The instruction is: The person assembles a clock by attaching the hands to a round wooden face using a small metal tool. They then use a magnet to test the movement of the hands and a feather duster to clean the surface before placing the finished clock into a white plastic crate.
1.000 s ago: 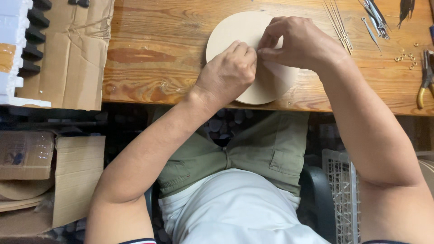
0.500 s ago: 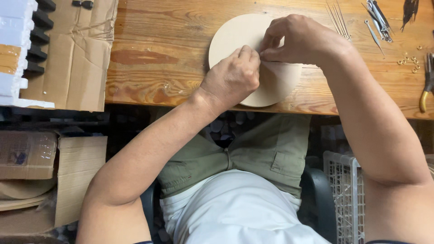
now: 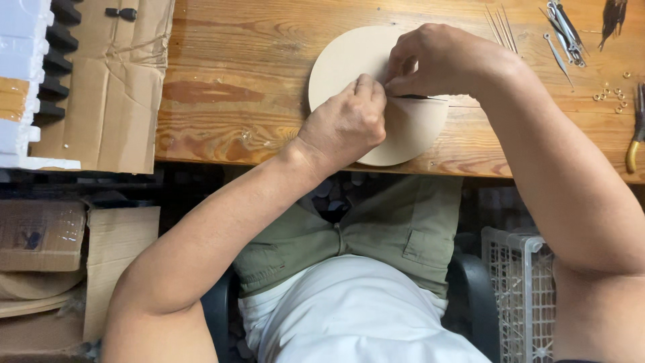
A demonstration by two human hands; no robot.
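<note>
Under both hands' fingers (image 3: 373, 91) lies the round disc (image 3: 349, 57).

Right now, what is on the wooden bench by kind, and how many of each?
Round beige disc: 1, under both hands
Flattened cardboard sheet: 1
Pliers with yellow handle: 1
Bunch of thin metal rods: 1
Cluster of small brass rings: 1
Pile of metal pins: 1
Total: 6
</note>
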